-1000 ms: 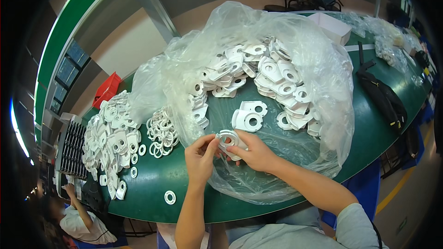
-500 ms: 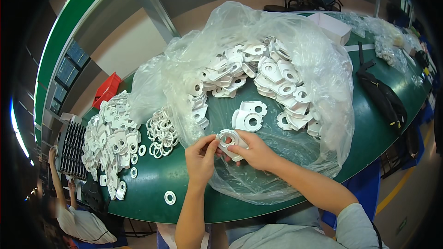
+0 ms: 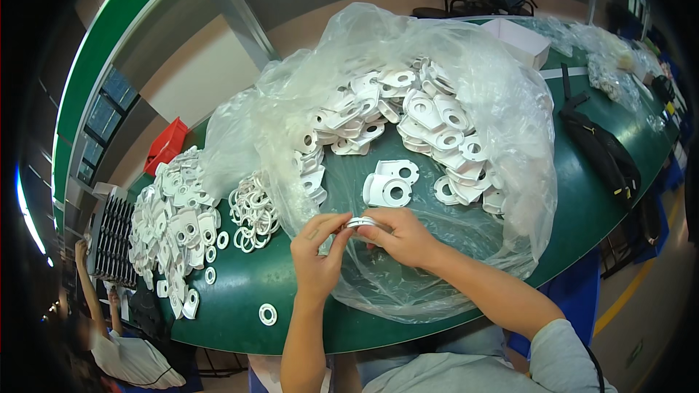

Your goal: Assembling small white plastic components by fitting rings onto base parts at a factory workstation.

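Between my two hands is a white plastic part with a round ring end (image 3: 359, 223), turned nearly edge-on. My left hand (image 3: 319, 249) pinches its left side with thumb and fingers. From the right, my right hand (image 3: 399, 236) grips the same part, its thumb lying along the near side. Just beyond my hands, two similar white plates with round holes (image 3: 391, 183) lie on the clear plastic sheet. Farther off, a curved heap of such plates (image 3: 437, 120) rests inside the clear plastic bag (image 3: 520, 124). Most of the held part's body is hidden by my fingers.
Left on the green table (image 3: 240, 291) are a pile of white plates (image 3: 175, 211), a heap of white rings (image 3: 255, 207) and a single ring (image 3: 268, 314). A red bin (image 3: 166, 144) and black racks (image 3: 114, 236) stand beyond, near another person (image 3: 131, 356). A black bag (image 3: 601, 145) lies right.
Both hands have tilted the white part from showing its ring face to nearly edge-on. They stay in about the same place, still holding it.
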A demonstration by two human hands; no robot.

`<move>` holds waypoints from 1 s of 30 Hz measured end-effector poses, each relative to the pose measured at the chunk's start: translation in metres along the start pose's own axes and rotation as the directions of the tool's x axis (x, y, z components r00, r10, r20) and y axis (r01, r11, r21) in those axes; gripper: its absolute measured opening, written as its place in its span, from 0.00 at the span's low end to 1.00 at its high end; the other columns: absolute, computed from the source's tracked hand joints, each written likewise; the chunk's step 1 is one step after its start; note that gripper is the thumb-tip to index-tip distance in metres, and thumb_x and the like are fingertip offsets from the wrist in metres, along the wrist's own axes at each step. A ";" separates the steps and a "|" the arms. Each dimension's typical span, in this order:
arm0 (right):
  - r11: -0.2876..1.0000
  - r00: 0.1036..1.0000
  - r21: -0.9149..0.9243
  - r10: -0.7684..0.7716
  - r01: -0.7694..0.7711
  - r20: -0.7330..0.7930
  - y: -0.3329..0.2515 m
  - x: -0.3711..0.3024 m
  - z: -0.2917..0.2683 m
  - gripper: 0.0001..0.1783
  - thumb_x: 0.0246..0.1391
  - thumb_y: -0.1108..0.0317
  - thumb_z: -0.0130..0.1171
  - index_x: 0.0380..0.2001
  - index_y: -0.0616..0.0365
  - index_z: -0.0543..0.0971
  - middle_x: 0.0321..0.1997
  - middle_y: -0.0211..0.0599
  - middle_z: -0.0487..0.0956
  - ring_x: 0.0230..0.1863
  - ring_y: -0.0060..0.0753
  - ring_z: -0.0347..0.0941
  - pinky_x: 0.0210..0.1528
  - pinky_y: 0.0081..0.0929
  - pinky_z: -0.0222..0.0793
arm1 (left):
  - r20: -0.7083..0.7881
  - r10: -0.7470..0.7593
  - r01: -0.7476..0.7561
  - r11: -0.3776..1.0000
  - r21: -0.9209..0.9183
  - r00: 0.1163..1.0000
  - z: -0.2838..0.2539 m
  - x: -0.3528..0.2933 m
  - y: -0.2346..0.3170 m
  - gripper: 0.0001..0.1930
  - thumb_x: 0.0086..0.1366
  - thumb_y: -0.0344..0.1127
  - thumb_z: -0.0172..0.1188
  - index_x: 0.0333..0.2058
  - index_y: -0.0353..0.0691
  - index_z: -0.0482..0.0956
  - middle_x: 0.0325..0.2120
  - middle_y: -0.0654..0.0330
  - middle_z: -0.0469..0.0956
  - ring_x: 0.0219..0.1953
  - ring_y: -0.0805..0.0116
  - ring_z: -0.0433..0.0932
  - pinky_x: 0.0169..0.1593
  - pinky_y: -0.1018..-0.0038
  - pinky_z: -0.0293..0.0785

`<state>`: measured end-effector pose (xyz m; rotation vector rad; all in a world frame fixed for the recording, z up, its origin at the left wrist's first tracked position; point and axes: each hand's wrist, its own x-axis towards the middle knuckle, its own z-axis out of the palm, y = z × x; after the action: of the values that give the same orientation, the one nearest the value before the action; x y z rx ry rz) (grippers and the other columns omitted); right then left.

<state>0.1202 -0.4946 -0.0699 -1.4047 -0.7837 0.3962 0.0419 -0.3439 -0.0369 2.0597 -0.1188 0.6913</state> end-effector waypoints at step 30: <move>0.997 0.996 -0.006 0.081 -0.081 0.043 0.005 -0.002 -0.007 0.22 0.60 0.57 0.48 0.24 0.67 0.75 0.16 0.34 0.74 0.14 0.20 0.69 0.16 0.21 0.61 | 0.093 0.035 -0.046 0.992 0.120 0.995 0.000 -0.001 -0.003 0.08 0.50 0.20 0.62 0.32 0.33 0.81 0.28 0.55 0.80 0.28 0.66 0.78 0.33 0.77 0.73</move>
<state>0.1247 -0.5005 -0.0755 -1.4387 -0.7649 0.4893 0.0421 -0.3425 -0.0397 2.2124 -0.1751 0.6433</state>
